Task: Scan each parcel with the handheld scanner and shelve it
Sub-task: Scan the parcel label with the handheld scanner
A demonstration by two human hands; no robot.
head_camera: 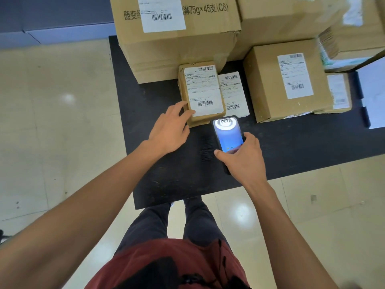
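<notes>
Seen from the head camera, a person stands at the near edge of a low black platform point(166, 180) stacked with cardboard parcels. The left hand point(168, 130) reaches to the small brown parcel point(203, 92) near the frame's centre, thumb and fingers curled onto its near-left corner, apparently to steady or lift it for scanning. The right hand point(243, 159), at about four o'clock from that parcel, grips the handheld scanner point(228, 134), fingers wrapped round its dark case and thumb along the left edge; its lit screen faces up and its top end points toward the parcel's lower barcode, seemingly lining up a read. The parcel is a flat carton, its top almost covered by a white shipping label point(203, 90) with barcodes at top and bottom. A second labelled packet point(235, 94) lies just beside it at three o'clock, partly tucked beneath. A large printed carton point(177, 44) rises at twelve o'clock, and a medium box point(287, 80) sits farther toward three o'clock. No shelf is identifiable.
</notes>
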